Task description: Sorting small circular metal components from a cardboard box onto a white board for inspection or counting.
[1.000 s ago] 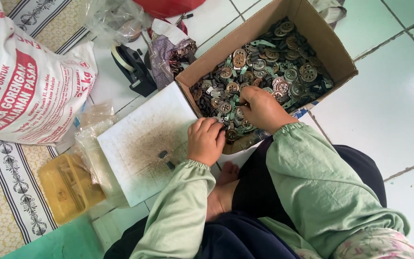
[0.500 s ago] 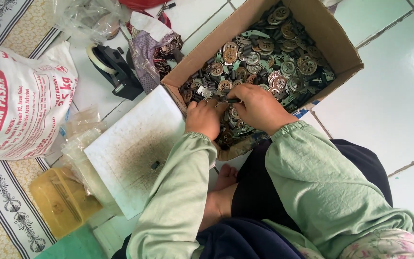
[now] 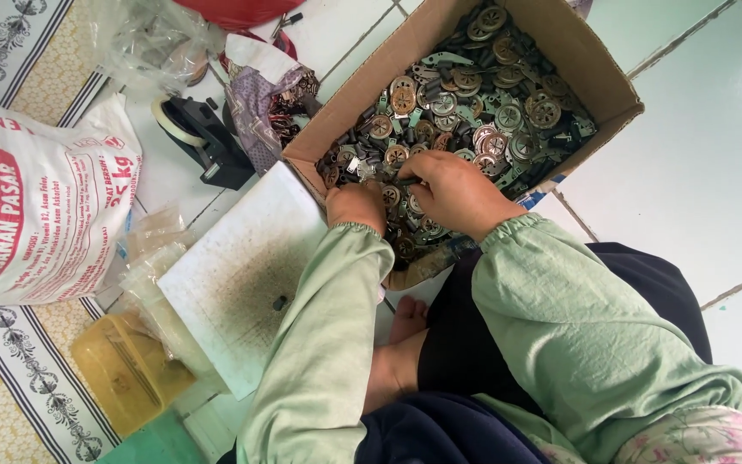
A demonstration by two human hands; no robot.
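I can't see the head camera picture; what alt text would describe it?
Both hands, left hand and right hand, dig into a cardboard box full of small round metal parts. Beside it lie a speckled white board and a printed sack on the tiled floor.

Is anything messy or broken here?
The white board has a dark, gritty smudge in its middle, with one small dark piece lying on it. The cardboard box of metal parts sits askew to the floor tiles, and its near edge looks worn.

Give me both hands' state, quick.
Left hand: curled in the cardboard box on the metal parts; grip cannot be told.
Right hand: fingers pinched among the parts; what they hold cannot be told.
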